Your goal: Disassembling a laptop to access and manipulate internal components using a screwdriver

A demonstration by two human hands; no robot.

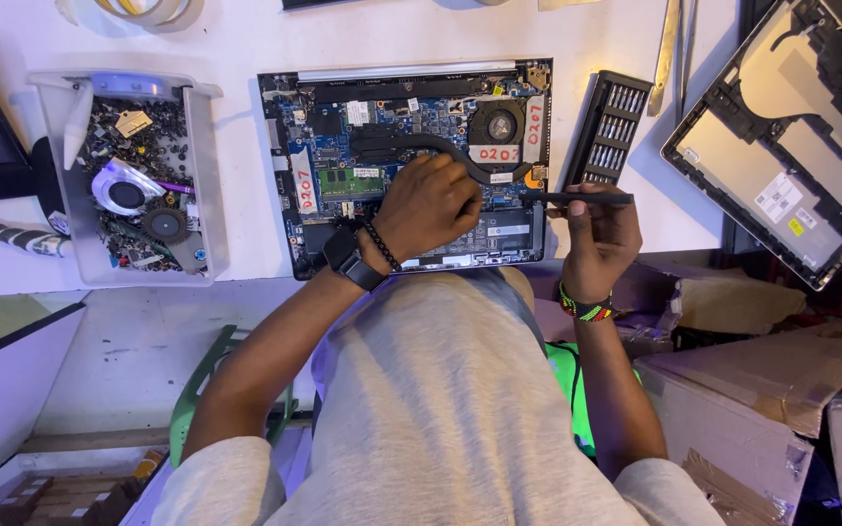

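the left hand (pixel 428 207) rests palm-down on the opened laptop (pixel 406 161) at the desk's (pixel 246 39) middle, fingers curled together onto its board. just right, the right hand (pixel 598 239) stands upright, fingers pinching a black screwdriver (pixel 577 198) held level.

Left hand (pixel 428 206) rests on opened laptop (pixel 411 161); right hand (pixel 596 239) grips screwdriver (pixel 577 198).
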